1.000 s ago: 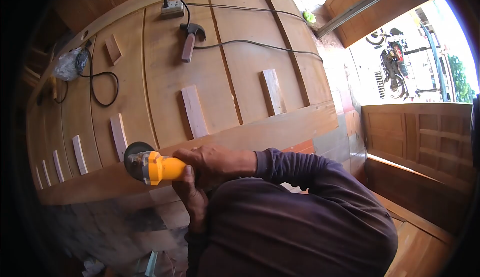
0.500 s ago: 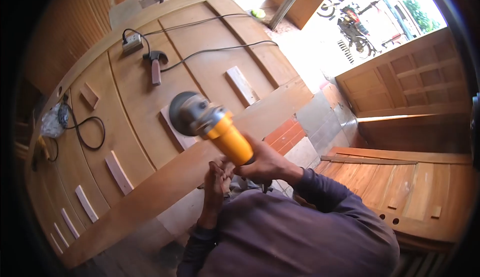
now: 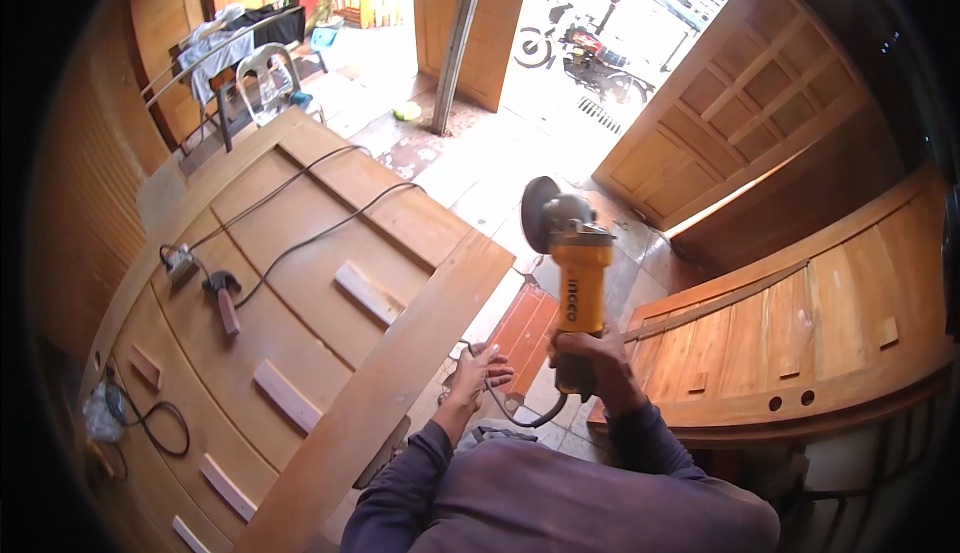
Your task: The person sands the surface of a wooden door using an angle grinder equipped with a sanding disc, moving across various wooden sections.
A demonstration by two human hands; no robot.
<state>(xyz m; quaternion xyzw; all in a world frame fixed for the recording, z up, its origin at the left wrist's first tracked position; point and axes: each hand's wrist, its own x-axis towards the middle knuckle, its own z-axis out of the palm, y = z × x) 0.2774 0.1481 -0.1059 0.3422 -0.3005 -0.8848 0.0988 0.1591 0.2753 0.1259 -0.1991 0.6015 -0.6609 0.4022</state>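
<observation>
My right hand is closed around the rear of a yellow and black angle grinder. The grinder stands roughly upright in view, raised over the floor, its dark round disc at the far end. From its base a black power cord curves toward my left hand. The fingers of that hand are spread, and the cord passes by them; I cannot tell whether they touch it. Left of the hands lies a large wooden door panel with several pale wood strips on it.
On the panel are a power outlet box, a dark tool with a wooden handle and cables. A second wooden door lies at right. A motorcycle stands outside; a metal post and chair are further back.
My view has turned right. The grinder has moved off the panel and swung upright, over the floor. My left hand has come away from the grinder's rear, its fingers spreading.
</observation>
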